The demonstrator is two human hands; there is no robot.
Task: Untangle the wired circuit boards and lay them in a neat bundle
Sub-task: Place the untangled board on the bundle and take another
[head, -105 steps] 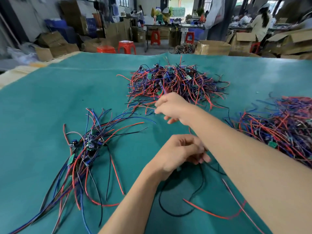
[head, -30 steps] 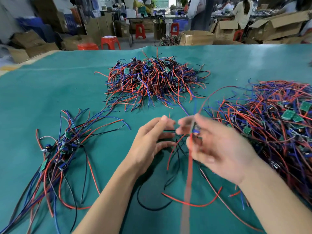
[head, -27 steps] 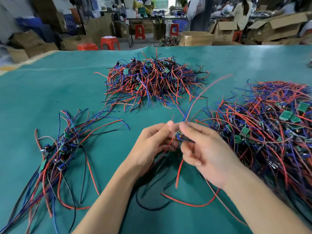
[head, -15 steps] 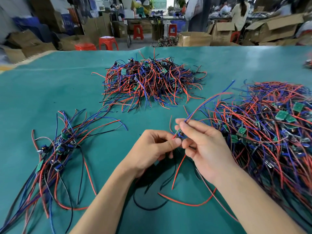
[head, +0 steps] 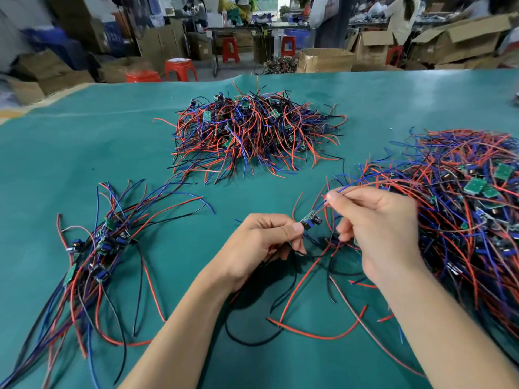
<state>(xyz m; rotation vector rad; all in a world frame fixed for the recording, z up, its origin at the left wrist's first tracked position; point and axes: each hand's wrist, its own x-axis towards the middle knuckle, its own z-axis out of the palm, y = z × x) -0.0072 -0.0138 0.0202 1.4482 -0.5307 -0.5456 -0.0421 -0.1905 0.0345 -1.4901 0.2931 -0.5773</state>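
My left hand (head: 257,242) pinches a small green circuit board (head: 311,219) just above the teal table. My right hand (head: 376,228) pinches that board's red and blue wires (head: 365,183) a little higher, and they trail into the tangled pile (head: 463,209) on the right. More red and black wires (head: 306,284) hang from the hands and loop on the mat below. At the left lies a bundle of wired boards (head: 95,254) with wires fanned out. A second tangled pile (head: 250,133) sits at the far centre.
The teal mat (head: 84,153) covers the whole table. Beyond its far edge stand cardboard boxes (head: 323,58), red stools (head: 179,69) and people at other benches.
My right hand has slid up along the red and blue wires away from the board, drawing them out. My left hand keeps hold of the board.
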